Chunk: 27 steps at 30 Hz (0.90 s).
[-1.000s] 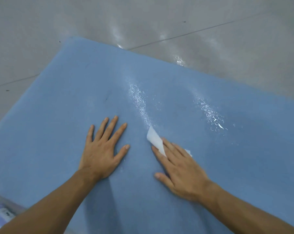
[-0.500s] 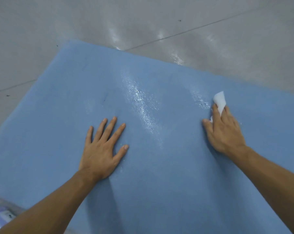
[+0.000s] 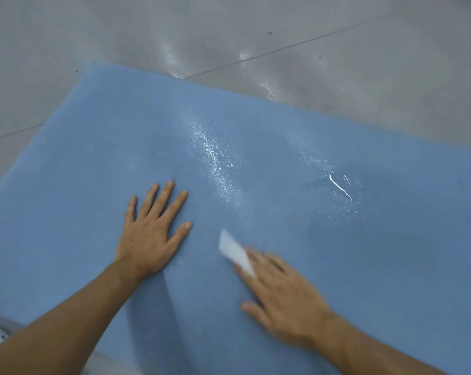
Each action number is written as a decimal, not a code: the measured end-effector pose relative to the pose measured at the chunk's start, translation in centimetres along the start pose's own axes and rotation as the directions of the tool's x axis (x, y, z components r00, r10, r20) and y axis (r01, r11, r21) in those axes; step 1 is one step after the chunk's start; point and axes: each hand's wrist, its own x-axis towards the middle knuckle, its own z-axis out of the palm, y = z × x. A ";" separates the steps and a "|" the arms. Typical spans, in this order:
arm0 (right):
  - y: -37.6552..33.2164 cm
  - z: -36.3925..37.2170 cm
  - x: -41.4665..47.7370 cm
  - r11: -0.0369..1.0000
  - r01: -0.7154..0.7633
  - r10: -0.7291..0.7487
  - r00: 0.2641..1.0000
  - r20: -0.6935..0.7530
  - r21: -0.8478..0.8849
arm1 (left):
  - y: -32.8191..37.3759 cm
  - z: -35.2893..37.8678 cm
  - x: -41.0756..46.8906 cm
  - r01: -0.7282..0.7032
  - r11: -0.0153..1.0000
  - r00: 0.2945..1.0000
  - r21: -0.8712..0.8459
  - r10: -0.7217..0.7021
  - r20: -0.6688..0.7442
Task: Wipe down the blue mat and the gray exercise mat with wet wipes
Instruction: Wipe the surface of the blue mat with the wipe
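**Two hands and a wipe on the blue mat**

The gray floor (image 3: pixel 337 36) carries the blue mat (image 3: pixel 378 280), which fills most of the view and shows wet streaks (image 3: pixel 215 163) across its middle. The left hand (image 3: pixel 147 239) lies flat on the mat, fingers straight and spread apart. Just beside it, the blurred right hand (image 3: pixel 285 301) presses a white wet wipe (image 3: pixel 234 250) onto the mat, fingers straight and close together.

blue mat (image 3: pixel 283 266), white wipe (image 3: pixel 235 251), grey floor (image 3: pixel 229 28)
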 end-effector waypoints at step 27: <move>3.2 -0.2 -3.2 0.921 -0.390 0.390 0.917 -0.080 0.019 | 3.1 1.2 -5.2 -0.049 0.998 0.999 -0.036 0.050 0.005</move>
